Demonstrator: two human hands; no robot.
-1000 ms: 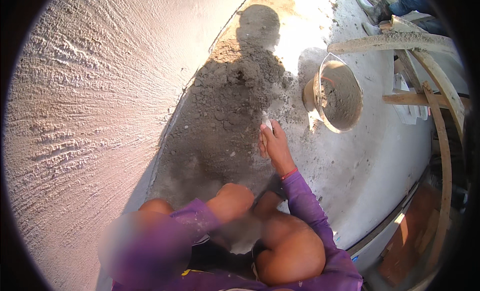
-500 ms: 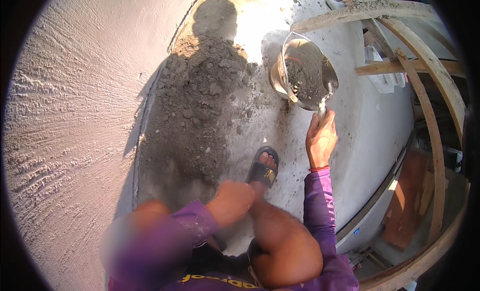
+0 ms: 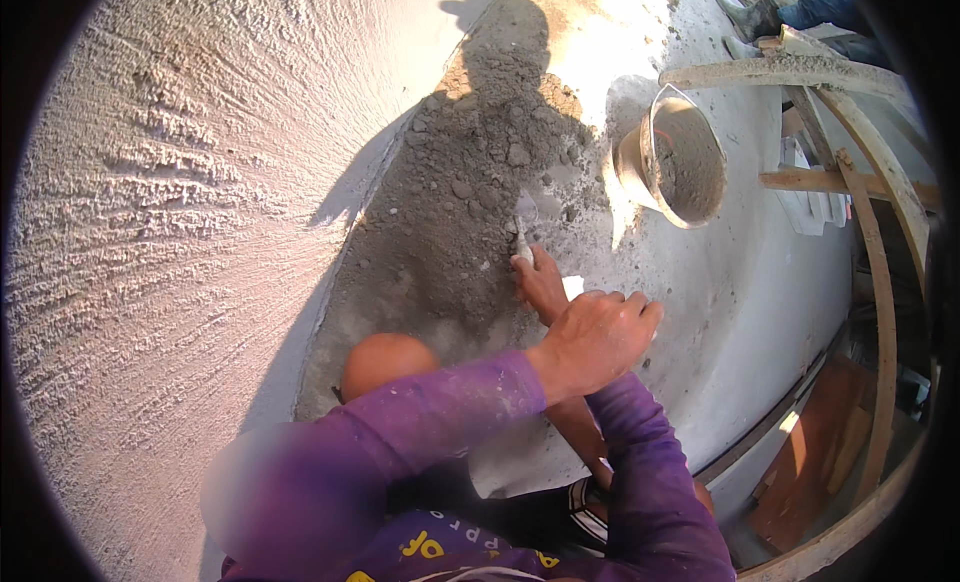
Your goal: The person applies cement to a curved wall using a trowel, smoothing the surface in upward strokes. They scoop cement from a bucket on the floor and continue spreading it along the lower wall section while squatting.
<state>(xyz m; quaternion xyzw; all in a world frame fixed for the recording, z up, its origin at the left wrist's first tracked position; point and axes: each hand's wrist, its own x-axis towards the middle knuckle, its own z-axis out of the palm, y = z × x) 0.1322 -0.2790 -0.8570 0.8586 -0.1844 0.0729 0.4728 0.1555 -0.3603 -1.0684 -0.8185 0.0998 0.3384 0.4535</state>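
Note:
My right hand (image 3: 542, 285) is closed around the handle of a trowel (image 3: 524, 244), whose blade touches the right edge of a loose grey mortar heap (image 3: 450, 197). Part of the blade blends with the mortar. Across my right forearm lies my left arm, its hand (image 3: 598, 344) curled in a loose fist with nothing showing from it. A pale bucket (image 3: 632, 167) with a wire handle stands tilted toward me beyond both hands, and grey mortar coats its inside.
A rough plastered wall (image 3: 200, 202) rises along the left. Timber pieces (image 3: 868, 242) form a frame at the right, above reddish-brown boards (image 3: 810, 452). At the upper right another person's legs in blue trousers (image 3: 835, 10) show.
The trowel in my right hand has left the bucket and moved left to the mortar heap. My left fist has risen and crossed rightward over the right forearm. The view has shifted left.

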